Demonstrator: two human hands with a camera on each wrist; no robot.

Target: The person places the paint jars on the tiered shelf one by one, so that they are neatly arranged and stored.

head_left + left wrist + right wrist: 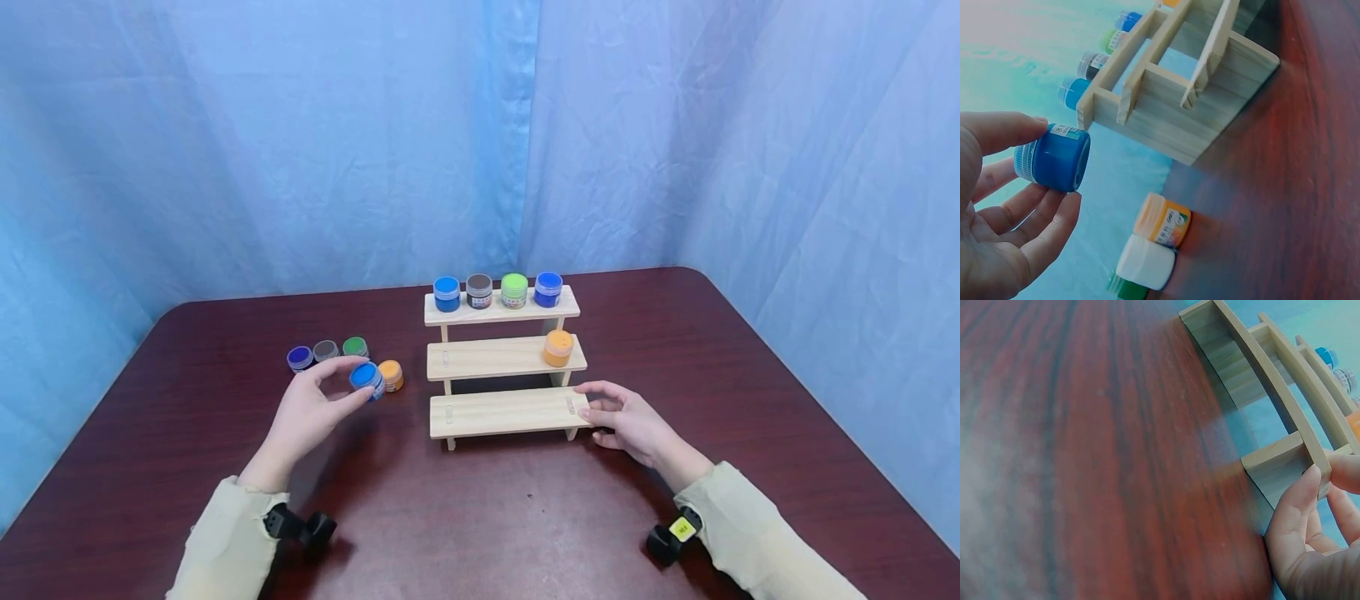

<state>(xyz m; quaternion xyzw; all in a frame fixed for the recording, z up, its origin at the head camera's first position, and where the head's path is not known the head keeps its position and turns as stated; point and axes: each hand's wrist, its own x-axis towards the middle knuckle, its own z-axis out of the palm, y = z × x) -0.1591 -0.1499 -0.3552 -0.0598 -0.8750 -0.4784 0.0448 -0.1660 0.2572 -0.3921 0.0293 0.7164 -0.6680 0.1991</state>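
In the head view my left hand (311, 412) pinches a blue paint jar (366, 377) between thumb and fingers, raised over the table left of a three-step wooden rack (487, 412). The left wrist view has that blue jar (1060, 157) tilted onto its side. At the rack's lowest step, my right hand (626, 425) grips the right end, thumb (1300, 494) on the front edge. Along the top step stand a blue jar (447, 295), a dark brown one (479, 292), a light green one (513, 292) and a dark blue one (548, 290). An orange jar (558, 348) sits right on the middle step.
Behind my left hand, a purple jar (300, 359), a greyish-brown one (326, 350), a green one (356, 346) and an orange one (391, 376) stand on the table (487, 517). A white jar (1145, 262) shows in the left wrist view. Blue curtains (337, 150) hang behind.
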